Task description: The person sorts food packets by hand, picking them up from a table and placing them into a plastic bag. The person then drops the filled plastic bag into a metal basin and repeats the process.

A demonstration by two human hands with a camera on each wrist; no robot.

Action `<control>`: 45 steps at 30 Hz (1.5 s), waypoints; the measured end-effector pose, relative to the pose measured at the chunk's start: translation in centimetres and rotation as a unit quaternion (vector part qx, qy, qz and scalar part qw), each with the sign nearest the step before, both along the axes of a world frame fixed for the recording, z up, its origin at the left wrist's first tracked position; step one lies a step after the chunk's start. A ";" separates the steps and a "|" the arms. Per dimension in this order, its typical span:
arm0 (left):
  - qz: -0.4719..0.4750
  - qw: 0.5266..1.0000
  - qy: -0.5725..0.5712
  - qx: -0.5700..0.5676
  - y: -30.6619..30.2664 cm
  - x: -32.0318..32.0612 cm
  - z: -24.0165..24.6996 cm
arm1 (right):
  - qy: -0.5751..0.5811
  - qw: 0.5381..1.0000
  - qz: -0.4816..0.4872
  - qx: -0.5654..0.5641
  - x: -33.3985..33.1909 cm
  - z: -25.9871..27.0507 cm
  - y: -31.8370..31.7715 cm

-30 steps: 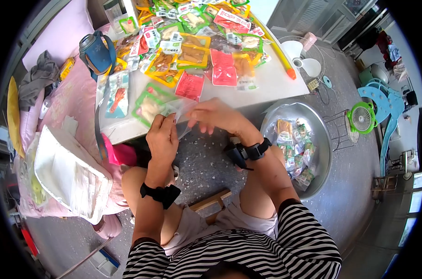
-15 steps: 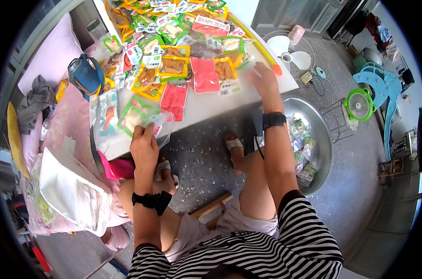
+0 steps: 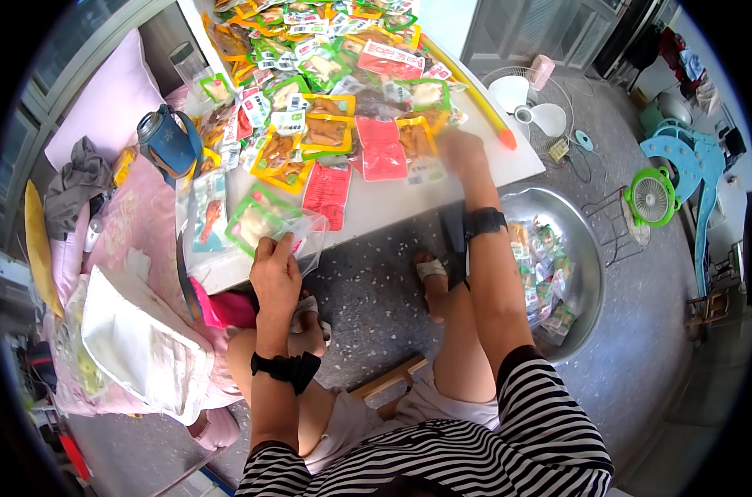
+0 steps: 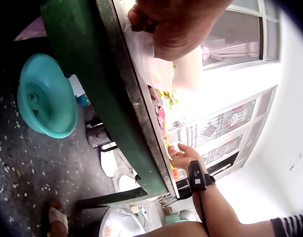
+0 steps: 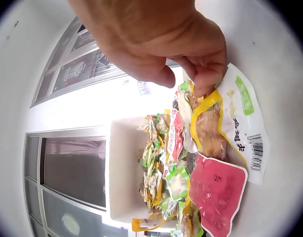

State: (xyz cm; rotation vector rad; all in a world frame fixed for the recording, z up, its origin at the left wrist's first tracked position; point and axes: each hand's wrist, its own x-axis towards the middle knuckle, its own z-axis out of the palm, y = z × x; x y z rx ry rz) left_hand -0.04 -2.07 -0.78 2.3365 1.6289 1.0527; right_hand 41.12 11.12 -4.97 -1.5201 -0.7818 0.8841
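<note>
A green-edged packet (image 3: pixel 256 217) of pale food lies at the near left edge of the tabletop (image 3: pixel 512 163), with clear plastic (image 3: pixel 313 243) extending from it. The left hand (image 3: pixel 276 275) grips its near end, fingers bent over the plastic. The right hand (image 5: pixel 191 57) is at the right front of the spread, its fingers curled and touching the edge of a yellow-edged packet (image 5: pixel 210 129); whether they pinch it I cannot tell.

Just beside that packet lies a red packet (image 3: pixel 382 149), and a second red packet (image 3: pixel 328 196) sits between it and the green-edged one. Left of the green-edged packet is a blue-and-white packet (image 3: pixel 210 214). Behind them spreads a heap of packets (image 3: pixel 318 68), flanked by a blue flask (image 3: pixel 165 146) on the left and a yellow stick (image 3: pixel 467 80) with an orange tip on the right. On the floor, right of the person's legs, a metal basin (image 3: pixel 589 302) holds more packets (image 3: pixel 545 280). A white box (image 3: pixel 115 331) rests on a pink bed cover (image 3: pixel 140 228) at the left.
</note>
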 end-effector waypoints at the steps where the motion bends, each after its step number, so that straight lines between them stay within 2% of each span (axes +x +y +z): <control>1: -0.001 1.000 -0.001 0.000 0.0 0.0 0.0 | -0.003 1.000 0.013 -0.016 -0.9 0.9 -0.6; 4: -0.001 1.000 0.006 0.005 0.0 0.0 0.0 | -0.037 0.996 0.049 -0.058 -4.3 5.8 -3.9; 6: -0.001 1.000 0.010 0.007 0.0 0.1 0.0 | -0.050 0.997 0.028 -0.058 -4.3 5.6 -3.5; 8: 0.000 1.000 0.014 0.005 0.1 0.1 0.0 | 0.018 0.998 -0.049 0.019 -4.3 4.5 -2.9; 11: -0.001 1.000 -0.004 0.009 -0.1 0.3 0.4 | 0.074 0.988 -0.097 0.100 -3.4 4.5 -1.5; 13: -0.002 1.000 -0.004 0.008 -0.1 0.3 0.4 | -0.001 0.996 -0.049 0.078 -2.0 4.1 1.0; 15: -0.002 1.000 -0.003 0.007 0.0 0.2 0.4 | 0.075 0.995 -0.021 0.063 -1.4 4.3 1.8; 20: -0.002 1.000 -0.006 0.014 0.0 0.2 0.1 | 0.096 0.992 0.007 0.085 3.2 -0.8 7.7; 27: 0.003 1.000 0.001 0.013 -0.1 0.4 0.6 | 0.112 0.986 -0.008 0.121 2.7 2.4 5.8; 29: 0.002 1.000 -0.001 0.016 -0.1 0.4 0.4 | 0.051 0.985 0.008 0.165 2.8 2.3 5.5; 30: 0.001 1.000 -0.003 0.019 -0.1 0.4 0.4 | -0.025 0.982 0.006 0.185 2.7 2.2 5.0; 32: -0.003 1.000 -0.007 0.023 0.0 0.3 0.3 | -0.061 0.984 -0.041 0.165 1.7 3.6 3.8; 34: -0.002 1.000 0.003 0.023 0.0 0.2 0.3 | 0.016 0.988 -0.131 0.083 -0.9 8.1 2.0; 37: -0.002 1.000 0.010 0.015 0.0 0.2 0.3 | -0.025 0.978 -0.109 0.175 -1.2 9.7 -0.6; 40: 0.000 1.000 -0.014 0.005 -0.1 0.3 0.0 | -0.208 0.921 -0.120 0.307 -2.5 11.5 -3.2; 43: 0.002 0.999 -0.036 0.008 -0.5 0.3 0.6 | -0.349 0.879 -0.067 0.318 -8.0 14.4 -7.9; 44: 0.001 0.999 -0.038 0.009 -0.6 0.4 0.6 | -0.339 0.886 -0.028 0.315 -10.4 14.9 -9.2; 45: -0.001 0.999 -0.040 0.012 -0.7 0.4 0.7 | -0.423 0.860 -0.025 0.285 -12.1 14.3 -9.6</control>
